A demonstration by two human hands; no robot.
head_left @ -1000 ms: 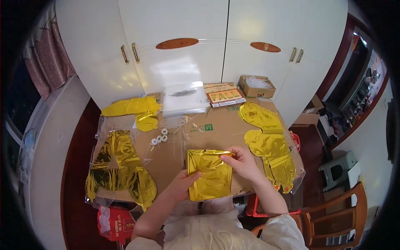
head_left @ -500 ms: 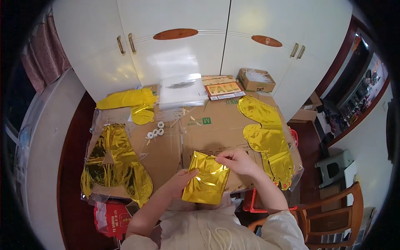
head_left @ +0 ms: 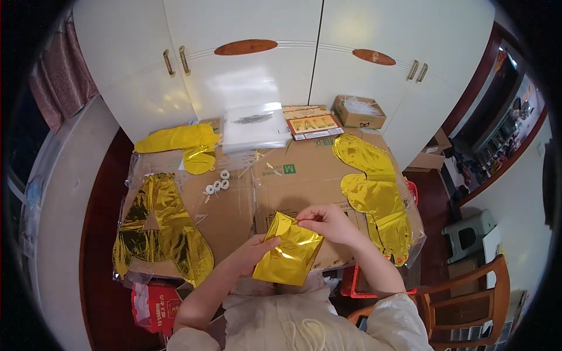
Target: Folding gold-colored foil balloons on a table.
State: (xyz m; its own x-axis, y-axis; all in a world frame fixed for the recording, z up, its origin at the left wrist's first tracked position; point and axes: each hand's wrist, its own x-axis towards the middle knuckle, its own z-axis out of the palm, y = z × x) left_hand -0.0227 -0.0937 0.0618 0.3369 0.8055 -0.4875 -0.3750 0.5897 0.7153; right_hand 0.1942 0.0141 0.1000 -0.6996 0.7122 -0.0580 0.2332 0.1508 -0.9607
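A folded gold foil balloon (head_left: 291, 248) is held in front of my body at the table's near edge. My left hand (head_left: 256, 253) grips its left side, the thumb lying on the top face. At the top right edge, my right hand (head_left: 325, 223) pinches the foil between thumb and fingers. To the left lies a flat, A-shaped gold foil balloon (head_left: 170, 225) with a triangular hole. Another flat gold foil balloon (head_left: 196, 143) is at the far left, and a curved gold foil balloon (head_left: 380, 196) lies along the right side.
Cardboard (head_left: 225, 225) covers the table. Several small white rolls (head_left: 218, 185) sit left of centre. At the back are clear plastic bags (head_left: 254, 131), a printed card (head_left: 316, 124) and a small open box (head_left: 360, 112). A wooden chair (head_left: 468, 301) stands at the right.
The folded foil balloon has tilted slightly and its upper layers sit a little apart. My right hand has shifted slightly up and left along its top edge.
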